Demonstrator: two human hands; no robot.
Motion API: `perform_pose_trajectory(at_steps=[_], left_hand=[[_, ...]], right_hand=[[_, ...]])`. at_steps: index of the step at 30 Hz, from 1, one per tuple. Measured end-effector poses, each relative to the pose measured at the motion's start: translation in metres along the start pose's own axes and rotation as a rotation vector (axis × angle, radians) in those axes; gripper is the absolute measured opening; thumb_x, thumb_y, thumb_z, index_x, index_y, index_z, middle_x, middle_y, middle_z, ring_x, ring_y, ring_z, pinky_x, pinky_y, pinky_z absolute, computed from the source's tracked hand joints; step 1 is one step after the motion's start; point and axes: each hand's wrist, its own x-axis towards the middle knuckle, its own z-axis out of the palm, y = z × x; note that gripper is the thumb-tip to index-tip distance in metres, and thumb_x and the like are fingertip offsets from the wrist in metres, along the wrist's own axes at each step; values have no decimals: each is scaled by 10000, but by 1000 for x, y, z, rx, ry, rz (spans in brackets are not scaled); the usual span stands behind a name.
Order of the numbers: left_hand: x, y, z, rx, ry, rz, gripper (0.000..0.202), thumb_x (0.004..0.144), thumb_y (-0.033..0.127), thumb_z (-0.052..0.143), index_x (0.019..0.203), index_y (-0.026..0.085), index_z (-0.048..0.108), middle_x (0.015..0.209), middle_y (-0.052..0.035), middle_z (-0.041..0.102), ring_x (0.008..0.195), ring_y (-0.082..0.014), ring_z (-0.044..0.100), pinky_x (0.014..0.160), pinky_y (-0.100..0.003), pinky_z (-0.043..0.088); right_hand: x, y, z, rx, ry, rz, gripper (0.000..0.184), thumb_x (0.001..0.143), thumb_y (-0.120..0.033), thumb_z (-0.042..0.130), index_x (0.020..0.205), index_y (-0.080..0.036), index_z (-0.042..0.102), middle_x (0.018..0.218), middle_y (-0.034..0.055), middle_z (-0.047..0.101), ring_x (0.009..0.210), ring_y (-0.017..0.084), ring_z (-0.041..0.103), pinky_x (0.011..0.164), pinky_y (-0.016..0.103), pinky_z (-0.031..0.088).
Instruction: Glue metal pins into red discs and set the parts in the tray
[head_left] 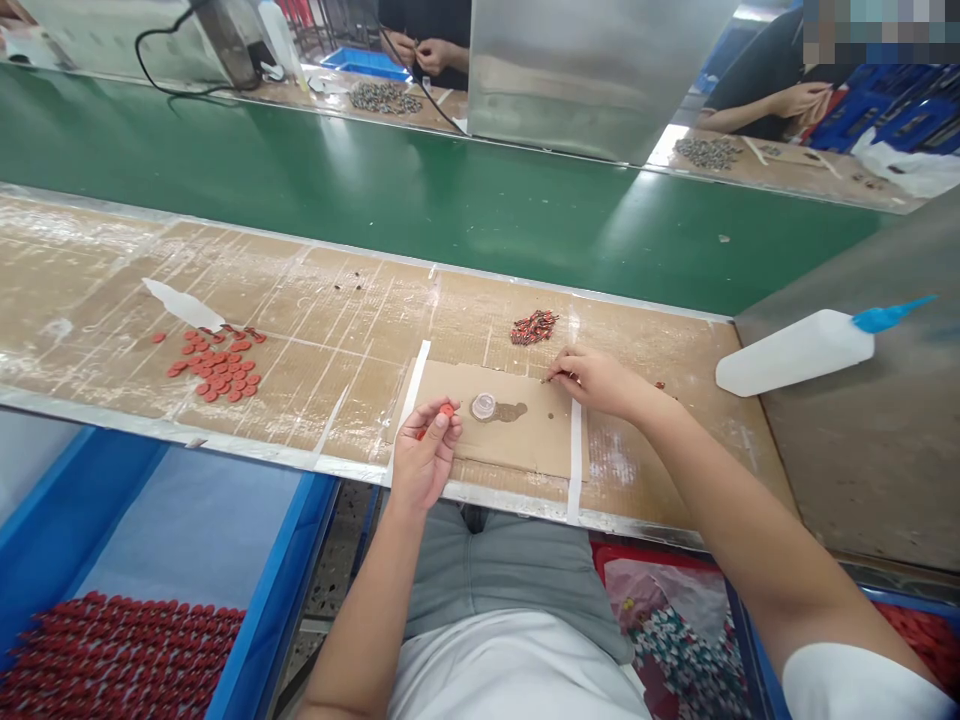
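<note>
My left hand (427,455) is closed around a small round red disc (448,410), held up between thumb and fingers. More red shows inside the same palm. Over the right part of a cardboard sheet (540,450), my right hand (592,380) pinches a tiny dark piece (545,380), too small to name. A small clear round dish (483,405) sits on the cardboard between both hands, beside a dark wet-looking stain (512,411). Just beyond my right hand lies a pile of small red and black parts (534,327).
Loose red discs (225,370) lie at the left near a white pointed strip (184,305). A white bottle with blue nozzle (795,352) leans at the right. A blue crate (255,590) holds rows of red pieces. Two co-workers' hands (431,55) show across the green belt (375,190).
</note>
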Motion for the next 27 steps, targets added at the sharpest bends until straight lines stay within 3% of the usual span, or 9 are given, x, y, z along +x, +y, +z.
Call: perform_pose_trajectory(at_steps=[4, 7, 12, 15, 19, 23, 27], left_hand=[[-1, -2, 0, 11, 13, -4, 266, 694, 223, 864, 941, 197, 767, 976, -37, 763, 769, -60, 704, 744, -131, 571], [-4, -2, 0, 14, 15, -2, 257, 702, 220, 858, 941, 195, 768, 973, -39, 763, 764, -64, 704, 742, -138, 575], [-4, -3, 0, 17, 6, 1, 250, 710, 218, 853, 944, 196, 768, 972, -36, 763, 766, -63, 706, 741, -136, 579], [-3, -3, 0, 20, 10, -2, 262, 706, 225, 857, 950, 197, 766, 979, -33, 762, 766, -60, 705, 745, -136, 578], [-4, -3, 0, 20, 15, -2, 272, 702, 228, 859, 954, 194, 762, 977, -33, 762, 767, -62, 705, 747, -142, 576], [-5, -3, 0, 22, 16, -5, 264, 708, 224, 853, 952, 189, 757, 983, -41, 762, 771, -71, 706, 749, -160, 575], [-5, -3, 1, 26, 18, -13, 287, 694, 239, 865, 952, 181, 753, 988, -45, 762, 774, -74, 708, 759, -172, 574]], right_hand=[[7, -8, 3, 49, -16, 78, 192, 861, -167, 566, 915, -183, 750, 915, 86, 742, 798, 214, 688, 774, 353, 551], [8, -8, 8, 201, 40, 251, 200, 832, -208, 634, 997, -178, 744, 877, 73, 761, 763, 209, 701, 759, 357, 573], [0, -1, 18, 503, 9, 450, 281, 788, -362, 715, 1004, -187, 750, 894, 70, 772, 796, 222, 717, 799, 403, 596], [-7, 2, 20, 679, 112, 483, 387, 749, -431, 754, 1037, -175, 720, 949, 94, 770, 864, 232, 733, 850, 415, 600], [-16, -4, 19, 484, 298, 432, 304, 797, -439, 725, 985, -201, 731, 934, 85, 775, 832, 227, 739, 818, 400, 603], [-22, -20, 22, 200, 278, 215, 156, 874, -377, 672, 917, -267, 773, 913, 25, 786, 808, 206, 736, 797, 369, 594], [-21, -30, 32, 148, 324, 85, 178, 930, -353, 614, 955, -286, 777, 962, 22, 778, 857, 192, 729, 802, 349, 592]])
